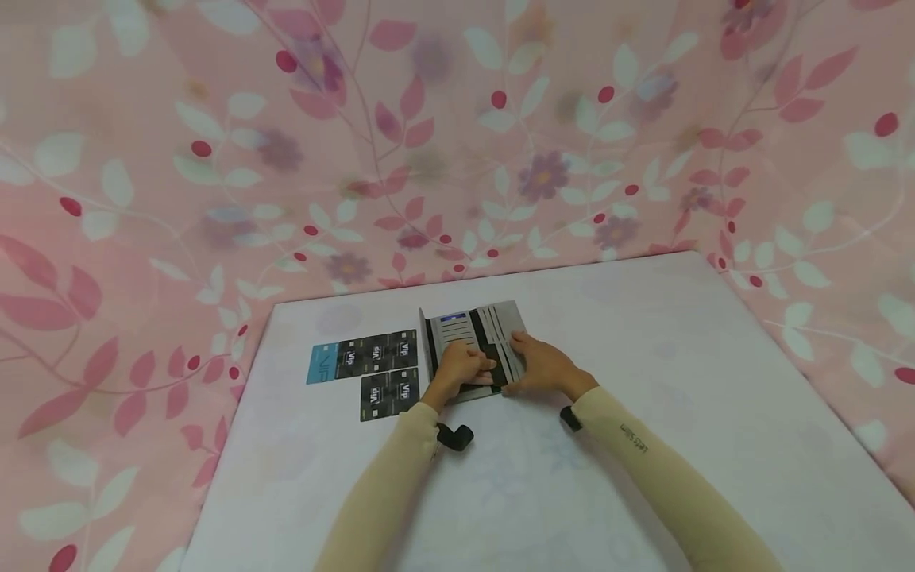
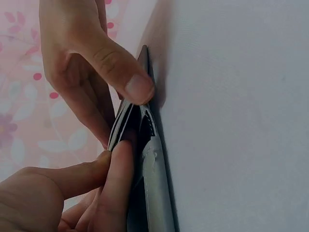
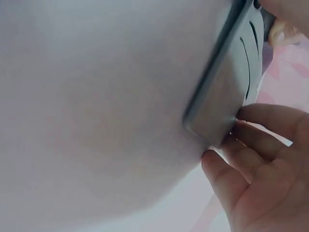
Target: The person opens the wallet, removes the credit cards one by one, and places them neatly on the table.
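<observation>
Fingers of the left hand [image 1: 461, 367] are curled and pinching a dark card [image 2: 126, 126] at the slots of the open grey wallet [image 1: 475, 338]; fingers of the right hand [image 1: 541, 365] are bent around the wallet's near right corner, steadying it. The wallet lies flat on the white table [image 1: 643, 477], directly under both sets of fingertips.

We judge the step in hand to be working the card at a slot. We advise keeping the right hand pressing the panel flat, holding the card level with the slot mouth, and moving it straight, not twisted.

Contents: beyond the left fingers, a blue-edged card [image 1: 453, 318] sits in an upper slot. Slots near the right fingers look empty, though partly hidden.

Left of the left fingers, loose cards lie on the table: several black VIP cards [image 1: 388, 372] in two rows and one blue card [image 1: 322, 363].
</observation>
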### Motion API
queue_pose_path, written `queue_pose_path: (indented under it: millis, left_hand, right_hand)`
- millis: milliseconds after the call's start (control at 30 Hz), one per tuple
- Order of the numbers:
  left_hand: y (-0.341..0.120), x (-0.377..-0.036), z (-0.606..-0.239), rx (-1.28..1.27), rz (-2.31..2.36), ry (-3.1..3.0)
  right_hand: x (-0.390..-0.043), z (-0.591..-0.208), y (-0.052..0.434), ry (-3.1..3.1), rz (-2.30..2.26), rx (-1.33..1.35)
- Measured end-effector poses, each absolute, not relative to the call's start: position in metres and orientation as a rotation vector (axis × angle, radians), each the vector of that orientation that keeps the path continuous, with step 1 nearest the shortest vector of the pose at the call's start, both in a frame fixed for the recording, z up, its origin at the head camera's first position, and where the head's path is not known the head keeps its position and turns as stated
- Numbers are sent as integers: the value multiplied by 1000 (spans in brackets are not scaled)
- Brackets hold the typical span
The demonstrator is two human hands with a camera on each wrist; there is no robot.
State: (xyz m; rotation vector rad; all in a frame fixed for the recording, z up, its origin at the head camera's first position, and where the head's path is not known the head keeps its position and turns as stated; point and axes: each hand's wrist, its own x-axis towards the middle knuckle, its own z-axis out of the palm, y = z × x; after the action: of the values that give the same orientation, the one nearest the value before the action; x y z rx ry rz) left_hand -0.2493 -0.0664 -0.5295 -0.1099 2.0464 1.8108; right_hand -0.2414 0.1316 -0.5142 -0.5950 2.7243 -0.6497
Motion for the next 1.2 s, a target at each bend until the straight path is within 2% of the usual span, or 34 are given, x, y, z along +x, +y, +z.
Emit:
queue_pose_path:
  millis: [167,300,667,1200]
  left_hand:
    - [-67,-248,-529,-135,1806,2033]
    - [-67,-247,-532,-143,1827,1992]
    - [-67,-245,-529,-88,1821,2002]
    - [-121,-234,-505,-9,1772,2135]
  right_hand:
    - [-252,-506,139,2708,-533,-769]
    - [-265,-507,140,2617,-715,-841]
    - [-273,-526,143,2511,-1083,-660]
    - [-270,-529,144,2542,-1124,-663]
